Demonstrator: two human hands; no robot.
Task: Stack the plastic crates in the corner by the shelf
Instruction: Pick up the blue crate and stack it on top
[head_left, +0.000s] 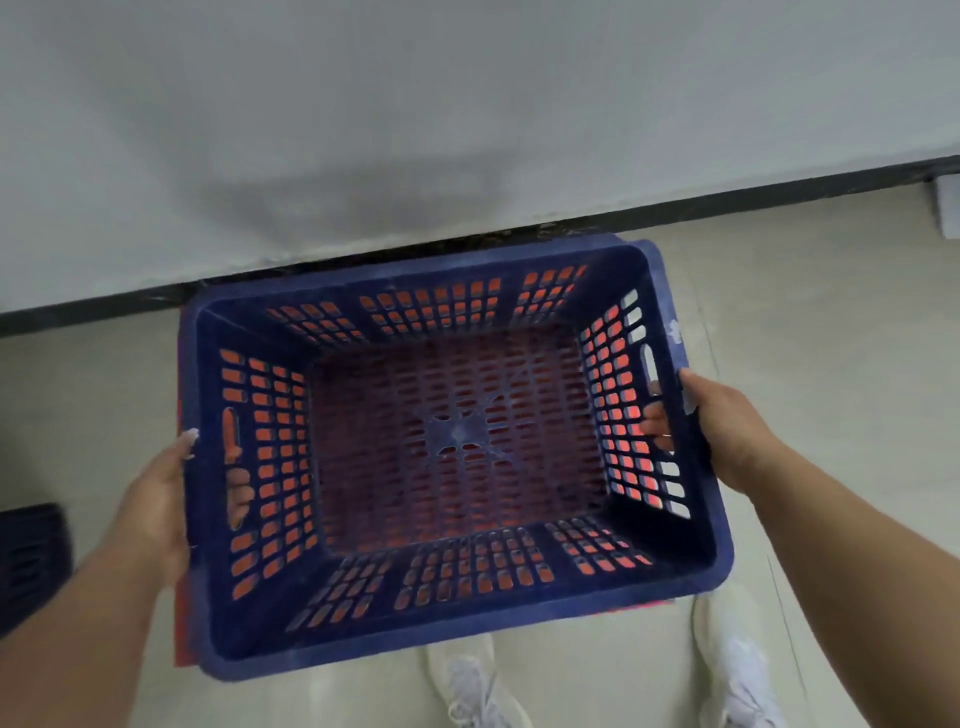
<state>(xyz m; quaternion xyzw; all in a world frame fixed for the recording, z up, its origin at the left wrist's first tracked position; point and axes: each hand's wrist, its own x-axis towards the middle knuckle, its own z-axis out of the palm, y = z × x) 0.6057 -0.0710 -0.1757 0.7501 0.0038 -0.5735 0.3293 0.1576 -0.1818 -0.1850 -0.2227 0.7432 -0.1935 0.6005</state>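
Both hands grip the perforated dark-blue plastic crate (457, 447) by its end handles.
Left hand (156, 499) and right hand (727, 421) show fingers through the slots; a red crate (182, 613) beneath is mostly hidden; long axis runs left-right, opening up.

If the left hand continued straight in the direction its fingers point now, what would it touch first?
The left hand holds the blue perforated plastic crate by its side handle, fingers pointing towards the wall. Going on, it would probably slide along the crate's side and meet the black skirting board first; depth is unclear.
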